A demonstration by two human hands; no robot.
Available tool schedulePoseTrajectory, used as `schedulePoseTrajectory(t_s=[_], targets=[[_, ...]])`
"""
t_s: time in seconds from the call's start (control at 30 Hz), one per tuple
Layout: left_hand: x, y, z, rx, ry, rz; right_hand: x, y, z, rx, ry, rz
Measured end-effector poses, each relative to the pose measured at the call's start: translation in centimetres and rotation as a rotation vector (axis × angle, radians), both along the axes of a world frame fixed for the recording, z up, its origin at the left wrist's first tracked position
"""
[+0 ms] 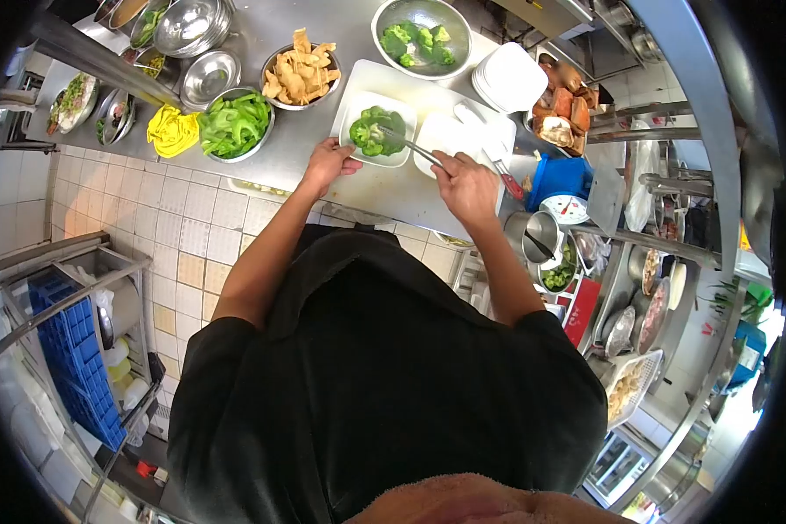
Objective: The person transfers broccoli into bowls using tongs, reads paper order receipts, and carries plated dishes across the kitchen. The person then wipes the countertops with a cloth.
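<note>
My left hand [327, 166] holds the near left edge of a white dish [355, 103], thumb on the rim. Broccoli florets [377, 131] lie in this dish, which rests on a white cutting board [402, 199]. In my right hand [468, 187] are metal tongs [415, 149], their tips down among the florets. Another white dish [435, 131] sits right of the first, partly under my right hand. Beyond the board stands a metal bowl [381, 19] with more broccoli. A red-handled tool [510, 183] lies at the board's right edge.
A stack of white dishes [510, 77] stands back right. Bowls of green pepper pieces [236, 125] and tan slices [300, 73] sit to the left, near a yellow cloth [174, 131]. A dial scale [564, 209] and a metal pot [531, 234] are at right.
</note>
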State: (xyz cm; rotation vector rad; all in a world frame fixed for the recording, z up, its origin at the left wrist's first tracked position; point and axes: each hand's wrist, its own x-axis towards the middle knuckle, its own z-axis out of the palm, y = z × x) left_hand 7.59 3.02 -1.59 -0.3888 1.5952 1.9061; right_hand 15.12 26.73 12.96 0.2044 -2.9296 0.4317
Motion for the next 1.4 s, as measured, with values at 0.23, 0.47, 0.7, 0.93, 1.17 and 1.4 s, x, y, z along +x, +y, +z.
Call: schedulePoseTrajectory(t_s=[0.23, 0.47, 0.7, 0.93, 1.17, 1.4], targets=[[0.5, 0.0, -0.4, 0.048, 0.011, 0.014, -2.5, -3.4, 0.3, 0.273, -0.096, 0.146], [-1.6, -0.3, -1.6, 0.096, 0.032, -0.056, -1.3, -5.4, 0.4, 0.149, -0.253, 0.029], [-2.3, -0.3, -1.0, 0.146, -0.019, -0.08, -1.2, -4.9, -3.1, 0.127, -0.251, -0.234], [-2.8, -2.3, 0.7, 0.164, -0.072, -0.05, 0.3, -6.0, -0.2, -0.06, -0.202, -0.271], [-2.5, -3.8, 2.2, 0.128, -0.026, -0.082, 0.9, -5.9, 0.6, -0.182, -0.235, -0.274], [-2.6, -3.6, 2.1, 0.068, 0.05, -0.084, -1.0, -5.6, 0.3, -0.276, -0.183, -0.398]])
